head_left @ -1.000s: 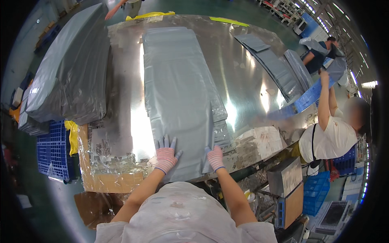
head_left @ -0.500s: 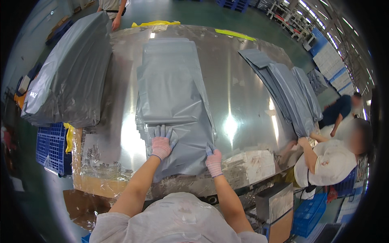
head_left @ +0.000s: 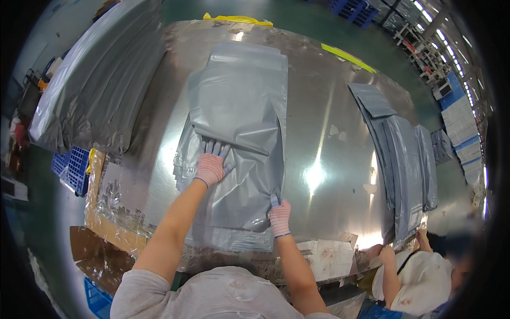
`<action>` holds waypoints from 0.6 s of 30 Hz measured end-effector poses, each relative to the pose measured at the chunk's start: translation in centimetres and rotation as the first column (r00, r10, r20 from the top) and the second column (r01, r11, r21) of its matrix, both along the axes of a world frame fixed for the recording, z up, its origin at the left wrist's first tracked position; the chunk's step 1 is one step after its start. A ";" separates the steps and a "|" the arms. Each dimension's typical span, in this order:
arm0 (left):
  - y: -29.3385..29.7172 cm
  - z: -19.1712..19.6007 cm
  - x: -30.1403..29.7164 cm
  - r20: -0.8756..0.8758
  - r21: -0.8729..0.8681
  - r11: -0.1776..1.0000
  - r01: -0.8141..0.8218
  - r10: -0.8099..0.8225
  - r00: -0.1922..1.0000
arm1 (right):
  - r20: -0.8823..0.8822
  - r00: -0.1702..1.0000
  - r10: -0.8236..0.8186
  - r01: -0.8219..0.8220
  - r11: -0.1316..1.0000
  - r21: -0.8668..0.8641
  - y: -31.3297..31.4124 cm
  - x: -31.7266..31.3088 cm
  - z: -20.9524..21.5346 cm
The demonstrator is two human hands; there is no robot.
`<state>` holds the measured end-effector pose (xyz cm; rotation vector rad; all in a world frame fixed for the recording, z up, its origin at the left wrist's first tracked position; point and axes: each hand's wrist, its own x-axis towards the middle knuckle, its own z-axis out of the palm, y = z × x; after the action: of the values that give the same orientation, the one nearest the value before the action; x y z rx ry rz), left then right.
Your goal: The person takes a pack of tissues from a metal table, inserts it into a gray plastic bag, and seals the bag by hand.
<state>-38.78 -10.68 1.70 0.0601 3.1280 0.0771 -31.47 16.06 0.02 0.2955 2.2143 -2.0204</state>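
A stack of grey plastic bags (head_left: 241, 236) lies in front of me on a metal-topped table. Its top grey plastic bag (head_left: 234, 95) is wrinkled, with a raised fold across the middle. My left hand (head_left: 211, 164), in a striped pink and white glove with grey fingertips, rests flat on this bag, fingers stretched out just below the fold. At the bag's near right edge, my right hand (head_left: 280, 217), gloved alike, is closed with thumb and fingers on the plastic; its fingertips are partly hidden.
A tall grey plastic-covered pile (head_left: 101, 85) rises at the left. More folded grey bags (head_left: 406, 165) lie on the right, where a co-worker (head_left: 417, 276) handles them. Yellow-green tape (head_left: 348, 57) marks the table's far edge. A cardboard box (head_left: 103, 255) stands below the near left corner.
The top bag has slid away from me and bunched into wrinkles, baring the stack's near ends. My left hand has moved forward with it. The co-worker bends lower.
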 end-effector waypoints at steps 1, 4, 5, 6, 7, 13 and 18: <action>0.0 0.2 -1.0 -0.003 -0.004 1.000 -0.005 0.005 1.000 | 0.136 0.990 0.049 0.025 0.868 -0.496 1.6 -1.3 -3.2; -0.6 0.0 -3.9 -0.037 -0.023 1.000 -0.018 0.017 0.999 | 0.230 0.968 0.102 0.092 0.707 -0.701 2.0 -4.0 -4.3; -0.7 0.0 -4.9 -0.019 -0.029 1.000 -0.002 0.002 1.000 | 0.227 0.972 0.068 0.087 0.789 -0.608 2.0 -4.3 -4.2; -0.9 0.3 -5.5 0.002 -0.034 0.999 0.003 -0.003 1.000 | 0.236 0.970 0.054 0.022 0.951 -0.308 1.2 -4.0 -2.9; -1.2 0.6 -6.0 0.021 -0.039 0.999 0.012 -0.011 1.000 | 0.238 0.970 0.039 -0.047 0.999 0.028 -0.1 -3.4 -1.0; -0.4 -0.5 -10.2 0.059 0.041 0.996 0.081 -0.083 0.995 | 0.021 0.999 0.045 -0.050 0.881 0.471 -1.4 -1.4 -1.8; -3.9 -4.7 -14.1 -0.240 0.094 0.978 0.188 -0.161 0.957 | 0.130 0.982 0.135 -0.181 0.871 0.457 -3.1 -6.8 1.8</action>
<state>-52.92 -14.62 -2.96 0.3732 3.3290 0.2694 -38.26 12.94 1.79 0.2374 2.5437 -1.3391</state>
